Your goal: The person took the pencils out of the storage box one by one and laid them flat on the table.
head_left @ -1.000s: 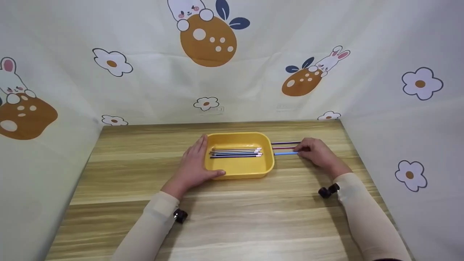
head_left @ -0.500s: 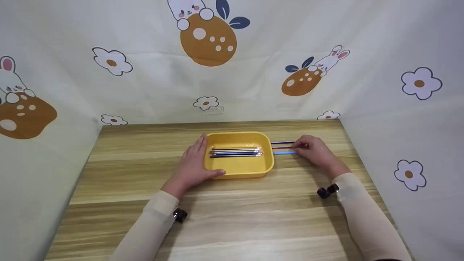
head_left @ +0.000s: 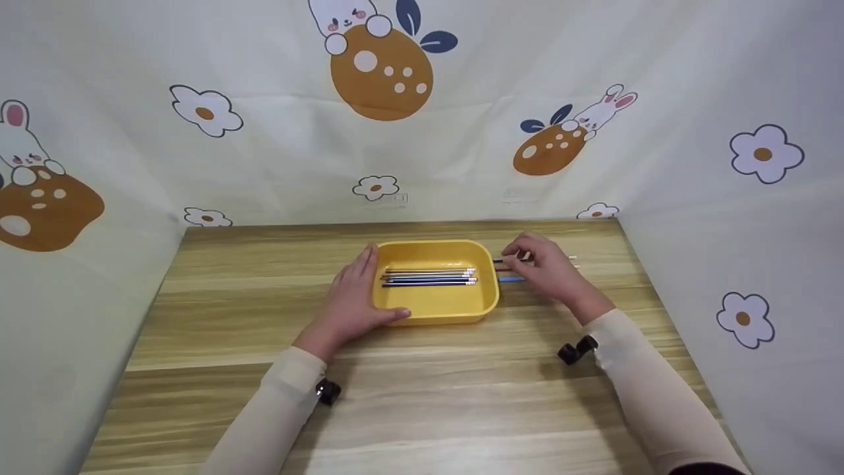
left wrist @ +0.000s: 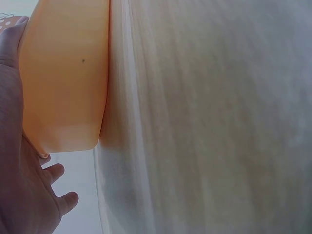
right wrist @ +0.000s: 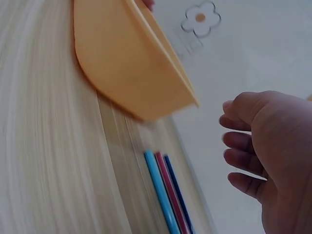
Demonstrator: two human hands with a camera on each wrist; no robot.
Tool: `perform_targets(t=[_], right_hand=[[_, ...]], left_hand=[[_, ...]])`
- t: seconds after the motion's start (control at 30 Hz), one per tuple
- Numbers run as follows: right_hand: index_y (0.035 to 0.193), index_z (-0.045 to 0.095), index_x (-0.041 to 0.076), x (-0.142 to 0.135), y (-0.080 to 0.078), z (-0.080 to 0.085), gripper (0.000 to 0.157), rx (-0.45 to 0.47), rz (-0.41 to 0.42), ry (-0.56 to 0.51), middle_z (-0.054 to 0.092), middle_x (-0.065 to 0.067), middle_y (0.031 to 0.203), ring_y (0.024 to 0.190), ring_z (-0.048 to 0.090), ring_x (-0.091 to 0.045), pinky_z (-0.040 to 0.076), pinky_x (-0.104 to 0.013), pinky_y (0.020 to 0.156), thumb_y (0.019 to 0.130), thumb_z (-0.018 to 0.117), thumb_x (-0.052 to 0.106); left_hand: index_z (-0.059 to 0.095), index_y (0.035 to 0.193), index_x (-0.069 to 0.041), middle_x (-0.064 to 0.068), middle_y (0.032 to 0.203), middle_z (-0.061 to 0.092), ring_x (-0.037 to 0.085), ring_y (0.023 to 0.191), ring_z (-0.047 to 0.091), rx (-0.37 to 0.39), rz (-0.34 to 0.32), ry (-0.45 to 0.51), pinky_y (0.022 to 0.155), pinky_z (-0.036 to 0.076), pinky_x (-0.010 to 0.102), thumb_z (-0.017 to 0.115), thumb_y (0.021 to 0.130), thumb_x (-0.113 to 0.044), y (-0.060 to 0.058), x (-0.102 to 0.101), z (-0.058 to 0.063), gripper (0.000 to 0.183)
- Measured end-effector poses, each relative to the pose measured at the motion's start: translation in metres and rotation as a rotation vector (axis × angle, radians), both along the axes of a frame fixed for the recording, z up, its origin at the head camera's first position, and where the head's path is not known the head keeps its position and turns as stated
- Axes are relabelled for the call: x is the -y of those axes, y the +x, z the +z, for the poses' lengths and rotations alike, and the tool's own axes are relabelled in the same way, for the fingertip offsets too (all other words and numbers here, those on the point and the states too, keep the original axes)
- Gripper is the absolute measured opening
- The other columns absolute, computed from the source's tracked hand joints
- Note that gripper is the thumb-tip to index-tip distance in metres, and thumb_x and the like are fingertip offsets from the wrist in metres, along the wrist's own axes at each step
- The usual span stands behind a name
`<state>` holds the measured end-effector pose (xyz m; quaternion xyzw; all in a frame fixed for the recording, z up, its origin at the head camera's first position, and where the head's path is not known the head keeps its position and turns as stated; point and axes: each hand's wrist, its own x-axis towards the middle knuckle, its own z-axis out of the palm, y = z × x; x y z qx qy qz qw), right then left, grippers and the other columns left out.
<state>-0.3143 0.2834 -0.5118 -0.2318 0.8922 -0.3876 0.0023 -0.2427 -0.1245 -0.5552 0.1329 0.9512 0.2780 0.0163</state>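
A yellow plastic tray (head_left: 435, 318) sits near the back middle of the table. Several pencils (head_left: 428, 278) with pale eraser ends lie side by side inside it. My left hand (head_left: 349, 298) holds the tray's left end, thumb over the front rim and fingers along the left side. To the tray's right lie three more pencils: a light blue pencil (right wrist: 163, 192), a red pencil (right wrist: 171, 192) and a dark blue pencil (right wrist: 179, 192). Above these hovers my right hand (head_left: 548, 269), fingers loosely bent and apart from the pencils, nothing visible in it; it partly hides them in the head view.
The wood-patterned table (head_left: 422, 389) extends in front of the tray. A pale patterned curtain (head_left: 283, 158) with rabbits and flowers stands behind the table and along both sides. Small black cameras are on both wrists.
My right hand, earlier with its fingertips at the red and light blue pencils, has moved left toward the tray and uncovered their right ends. The left hand and tray have stayed put.
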Motion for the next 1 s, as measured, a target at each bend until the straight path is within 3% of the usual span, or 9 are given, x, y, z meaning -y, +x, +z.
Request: perform_targets(t=[0.13, 0.37, 0.47, 0.73, 1.0], right_hand=[[0.114, 0.081, 0.008, 0.026, 0.003, 0.006, 0.012, -0.015, 0.047, 0.008, 0.069, 0.0, 0.11, 0.104, 0.061, -0.022, 0.057, -0.04, 0.087, 0.108, 0.074, 0.016], [0.118, 0.079, 0.004, 0.064, 0.006, 0.006, 0.015, -0.037, 0.184, 0.049, 0.067, -0.013, 0.115, 0.11, 0.065, -0.039, 0.058, -0.057, 0.093, 0.107, 0.075, 0.012], [0.122, 0.078, 0.003, 0.078, 0.008, 0.008, 0.018, -0.017, 0.224, 0.081, 0.067, -0.015, 0.118, 0.113, 0.065, -0.038, 0.057, -0.058, 0.098, 0.107, 0.075, 0.013], [0.129, 0.076, 0.001, 0.107, 0.009, 0.005, 0.028, -0.028, 0.315, 0.225, 0.071, -0.014, 0.118, 0.111, 0.066, -0.031, 0.057, -0.049, 0.099, 0.105, 0.077, 0.016], [0.126, 0.078, 0.003, 0.124, 0.008, -0.002, 0.028, -0.01, 0.304, 0.315, 0.072, -0.009, 0.119, 0.112, 0.066, -0.026, 0.056, -0.046, 0.103, 0.105, 0.078, 0.022]], left_hand=[[0.004, 0.178, -0.008, 0.012, 0.186, 0.007, 0.035, 0.17, 0.014, 0.0, -0.004, -0.002, 0.137, 0.01, 0.055, 0.08, 0.081, -0.083, -0.001, 0.0, 0.0, 0.144], [0.004, 0.178, -0.008, 0.011, 0.186, 0.007, 0.034, 0.17, 0.013, 0.001, -0.01, 0.024, 0.137, 0.01, 0.058, 0.083, 0.081, -0.079, 0.0, 0.0, 0.0, 0.144], [0.003, 0.178, -0.008, 0.011, 0.186, 0.006, 0.035, 0.17, 0.013, 0.004, -0.011, 0.02, 0.137, 0.01, 0.058, 0.083, 0.081, -0.079, 0.0, 0.0, 0.001, 0.144], [0.004, 0.178, -0.009, 0.011, 0.186, 0.006, 0.036, 0.17, 0.013, 0.01, -0.012, 0.028, 0.137, 0.008, 0.056, 0.083, 0.081, -0.079, 0.0, -0.001, 0.001, 0.144], [0.004, 0.178, -0.007, 0.014, 0.186, 0.008, 0.038, 0.169, 0.015, -0.014, -0.023, 0.024, 0.136, 0.01, 0.059, 0.083, 0.083, -0.078, -0.001, 0.0, -0.001, 0.143]])
